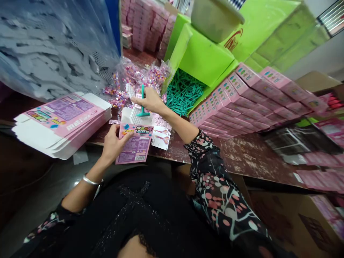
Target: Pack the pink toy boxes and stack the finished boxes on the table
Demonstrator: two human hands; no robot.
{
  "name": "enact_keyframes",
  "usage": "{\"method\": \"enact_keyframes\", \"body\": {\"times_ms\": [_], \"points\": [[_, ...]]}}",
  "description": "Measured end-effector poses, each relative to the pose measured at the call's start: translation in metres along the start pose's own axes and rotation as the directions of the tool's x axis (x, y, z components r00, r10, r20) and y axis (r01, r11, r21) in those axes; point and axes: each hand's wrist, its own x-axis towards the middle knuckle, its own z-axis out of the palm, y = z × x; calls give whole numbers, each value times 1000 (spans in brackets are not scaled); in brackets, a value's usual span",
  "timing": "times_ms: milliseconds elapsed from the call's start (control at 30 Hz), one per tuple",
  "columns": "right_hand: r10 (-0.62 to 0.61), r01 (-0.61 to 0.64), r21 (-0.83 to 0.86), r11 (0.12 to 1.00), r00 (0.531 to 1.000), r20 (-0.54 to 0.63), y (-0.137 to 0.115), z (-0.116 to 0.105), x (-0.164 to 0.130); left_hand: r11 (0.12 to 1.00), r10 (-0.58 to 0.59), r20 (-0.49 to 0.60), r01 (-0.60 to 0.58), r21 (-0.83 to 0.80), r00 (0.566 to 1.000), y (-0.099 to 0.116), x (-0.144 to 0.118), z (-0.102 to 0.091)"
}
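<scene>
My left hand (111,143) grips the left side of a pink and purple printed box (134,148), thumb on its front, at the table edge. Above the box's upper end, my right hand (153,101) pinches a teal T-shaped plastic tool (143,102), crossbar down. A white studded sheet (131,92) shows beside my right fingers; I cannot tell whether they hold it too. Another white studded piece (135,116) is at the box's upper end, close to the crossbar. Printed white cards (160,138) lie right of the box.
Flattened pink boxes (64,122) are stacked at left, below a clear bag of white pieces (53,53). Bags of coloured beads (145,73) lie behind my hands. A green carton (209,64) holds many teal tools (184,91). Filled pink boxes (242,96) stand in rows at right.
</scene>
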Motion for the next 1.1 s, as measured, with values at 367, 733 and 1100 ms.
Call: {"method": "enact_keyframes", "body": {"times_ms": [367, 733, 1100], "points": [[-25, 33, 32, 999, 976, -217, -5, 39, -24, 999, 21, -48, -23, -30, 999, 8, -2, 2], [-63, 4, 322, 947, 983, 174, 3, 11, -42, 993, 14, -37, -18, -115, 999, 12, -4, -4], [-235, 214, 253, 943, 971, 54, -7, 0, -52, 989, 83, 144, -64, -130, 986, 17, 0, -10]]}}
